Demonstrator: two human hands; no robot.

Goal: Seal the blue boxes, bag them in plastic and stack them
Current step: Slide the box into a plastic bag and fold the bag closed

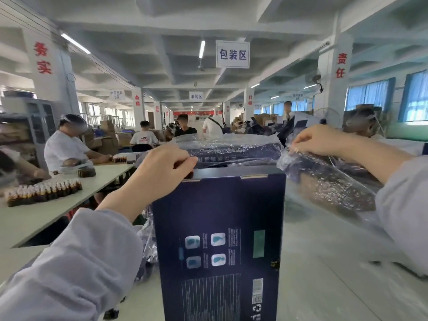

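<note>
**Both hands on the bag, box standing between them**

I see the blue box (220, 239) standing upright on the surface (324, 286), its printed panel facing me and its top flap shut. It sits between the two hands and just below them.

The left hand (162, 172) is at the box's top left corner, with its fingers curled tight and thumb and forefinger pinched together. It seems to grip the edge of the plastic bag (324, 181) there, right against the cardboard. The right hand (317, 140) is raised beyond the box's top right corner, and its fingertips pinch the crinkled film. The bag's mouth stretches between the two hands above and behind the box top. The rest of the film billows down under the right hand and onto the surface.

Through the film, just beyond the hands, there is a dark blue shape (231, 151). I cannot tell whether it is a second box. More crumpled plastic (148, 242) lies under the left wrist beside the box. Both arms wear pale sleeves (81, 262).

Beyond the left hand, a long table (69, 200) carries rows of small brown bottles (44, 193), and people sit there working. A hanging sign (232, 54) is high above the hands.
</note>
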